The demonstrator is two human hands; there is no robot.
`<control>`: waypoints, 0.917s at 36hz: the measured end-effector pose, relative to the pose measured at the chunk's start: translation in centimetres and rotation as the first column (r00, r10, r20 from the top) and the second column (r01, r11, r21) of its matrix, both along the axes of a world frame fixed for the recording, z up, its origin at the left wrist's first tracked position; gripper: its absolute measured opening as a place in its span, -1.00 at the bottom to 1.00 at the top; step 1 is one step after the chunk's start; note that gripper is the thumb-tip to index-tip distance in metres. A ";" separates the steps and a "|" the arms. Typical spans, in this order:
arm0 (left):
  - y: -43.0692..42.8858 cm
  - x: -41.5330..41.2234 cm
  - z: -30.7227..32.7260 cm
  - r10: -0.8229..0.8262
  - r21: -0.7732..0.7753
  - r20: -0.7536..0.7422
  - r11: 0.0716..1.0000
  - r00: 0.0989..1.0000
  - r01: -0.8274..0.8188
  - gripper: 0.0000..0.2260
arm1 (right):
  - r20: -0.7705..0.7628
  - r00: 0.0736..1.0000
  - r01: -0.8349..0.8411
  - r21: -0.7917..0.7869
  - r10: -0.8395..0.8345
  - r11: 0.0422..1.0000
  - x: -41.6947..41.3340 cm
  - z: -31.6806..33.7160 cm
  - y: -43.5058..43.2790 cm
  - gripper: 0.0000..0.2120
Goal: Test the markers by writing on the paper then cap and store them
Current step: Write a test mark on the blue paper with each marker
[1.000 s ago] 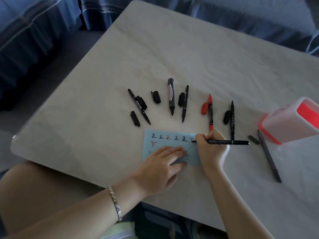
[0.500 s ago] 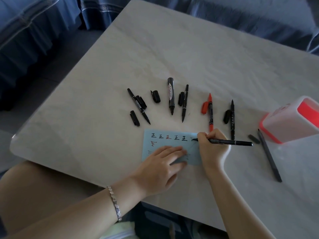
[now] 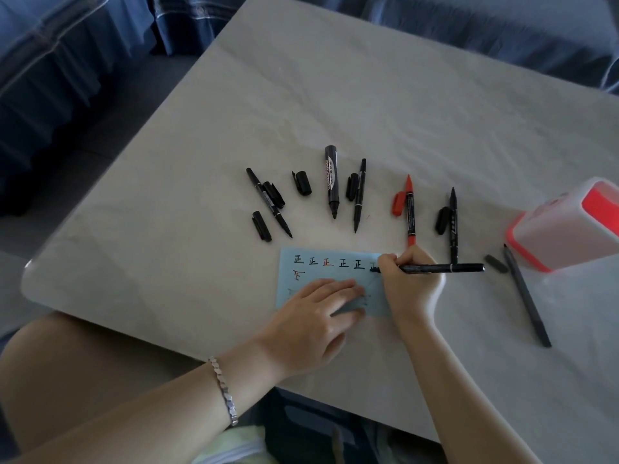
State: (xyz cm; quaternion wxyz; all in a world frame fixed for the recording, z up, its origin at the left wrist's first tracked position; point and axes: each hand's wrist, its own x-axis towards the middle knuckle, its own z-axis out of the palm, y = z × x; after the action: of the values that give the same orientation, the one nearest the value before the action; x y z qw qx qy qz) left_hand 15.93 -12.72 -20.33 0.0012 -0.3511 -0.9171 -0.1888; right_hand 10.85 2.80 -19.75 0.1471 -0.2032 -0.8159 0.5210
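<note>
The right hand (image 3: 407,283), grip closed on a black marker (image 3: 442,268), has nudged its tip along the blue paper (image 3: 288,262) — character 6 taking shape. The left hand (image 3: 311,323) stays flat on that paper. Capping waits.

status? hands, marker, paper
Left hand flat on blue paper. Right hand gripping black marker, tip on paper. Nothing blocking.
</note>
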 end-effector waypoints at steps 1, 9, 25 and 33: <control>0.0 0.0 -0.1 0.000 0.006 -0.001 1.000 1.000 0.000 -0.68 | -0.004 1.000 0.013 -0.002 -0.013 1.000 0.1 0.1 -0.1 -0.62; 0.1 0.0 -0.2 0.003 0.035 -0.005 0.999 1.000 -0.003 -0.69 | -0.038 0.995 0.092 -0.033 -0.094 0.995 0.2 0.3 -0.1 -0.61; 0.2 0.1 -0.2 0.010 0.049 -0.003 0.999 1.000 -0.009 -0.68 | 0.161 0.973 -0.179 0.080 0.164 0.981 -3.7 7.4 2.4 -0.47; 0.1 0.3 -0.4 0.010 0.083 0.009 0.996 1.000 -0.011 -0.68 | 0.440 0.739 -0.654 0.288 0.511 0.699 -8.6 8.9 -2.8 -0.65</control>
State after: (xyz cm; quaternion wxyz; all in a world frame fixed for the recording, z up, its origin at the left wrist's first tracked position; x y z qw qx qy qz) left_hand 16.20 -12.59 -20.71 0.0127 -0.3450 -0.9103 -0.2284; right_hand 2.27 0.03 -10.82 -0.1246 0.0237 -0.9427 0.3086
